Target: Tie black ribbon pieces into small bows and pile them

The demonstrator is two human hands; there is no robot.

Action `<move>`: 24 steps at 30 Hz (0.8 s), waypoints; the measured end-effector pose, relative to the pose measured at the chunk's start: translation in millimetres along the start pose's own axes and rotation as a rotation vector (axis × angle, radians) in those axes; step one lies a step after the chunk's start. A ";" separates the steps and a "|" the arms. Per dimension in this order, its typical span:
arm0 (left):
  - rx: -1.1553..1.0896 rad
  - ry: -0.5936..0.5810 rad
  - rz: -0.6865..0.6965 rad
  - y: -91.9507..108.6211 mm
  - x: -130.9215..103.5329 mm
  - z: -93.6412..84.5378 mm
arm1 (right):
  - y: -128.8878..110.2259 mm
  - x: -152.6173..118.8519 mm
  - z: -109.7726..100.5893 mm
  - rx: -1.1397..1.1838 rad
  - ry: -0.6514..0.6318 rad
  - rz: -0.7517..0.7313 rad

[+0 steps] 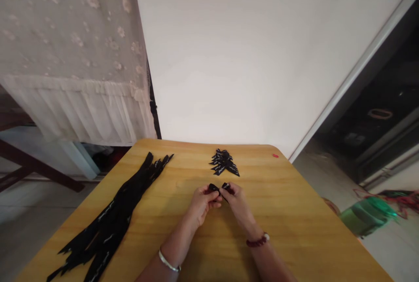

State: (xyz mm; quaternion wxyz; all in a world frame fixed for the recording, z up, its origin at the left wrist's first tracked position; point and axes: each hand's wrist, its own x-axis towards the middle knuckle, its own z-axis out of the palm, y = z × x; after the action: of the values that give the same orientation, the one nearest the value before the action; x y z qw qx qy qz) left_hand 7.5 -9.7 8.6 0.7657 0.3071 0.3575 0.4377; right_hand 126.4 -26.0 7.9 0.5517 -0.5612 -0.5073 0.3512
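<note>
Both hands meet over the middle of the wooden table, pinching one black ribbon bow [214,187] between them. My left hand [202,202] has its thumb and fingers closed on the bow's left side. Its right loop is gripped by my right hand [236,201], with the thumb pressed near the centre. Part of the ribbon is hidden behind the fingers. Just beyond my hands lies a small pile of black ribbon bows [223,163] with white lettering. To the left, a long bundle of loose black ribbon strips [121,208] stretches along the table.
The wooden table [294,229] backs onto a white panel [222,55]. A small red object [275,156] lies near its far right corner. A lace-covered piece of furniture [75,46] stands at the left. On the floor at right is a green translucent container [368,215].
</note>
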 end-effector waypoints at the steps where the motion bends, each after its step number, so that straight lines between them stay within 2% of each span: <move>1: -0.001 0.005 0.010 -0.5 0.2 -0.2 | -0.2 -0.4 0.9 0.018 -0.007 0.007; 12: 0.020 0.019 0.007 -2.7 0.0 0.8 | -1.8 -4.2 4.5 0.203 -0.044 0.110; 16: 0.017 0.010 0.011 0.5 -1.2 0.8 | -7.2 -5.5 4.3 0.203 -0.062 0.100; 20: 0.024 0.049 0.029 5.2 -1.0 -2.1 | -10.3 -5.7 1.5 0.173 -0.114 0.125; 24: -0.006 0.077 0.004 8.1 -0.3 -4.8 | -5.4 -4.0 0.5 0.062 -0.061 0.097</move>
State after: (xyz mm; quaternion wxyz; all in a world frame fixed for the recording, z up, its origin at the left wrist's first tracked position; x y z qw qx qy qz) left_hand -0.2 -5.8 12.4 0.7515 0.2886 0.3848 0.4516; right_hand 124.0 -30.4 12.5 0.5353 -0.5567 -0.4850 0.4102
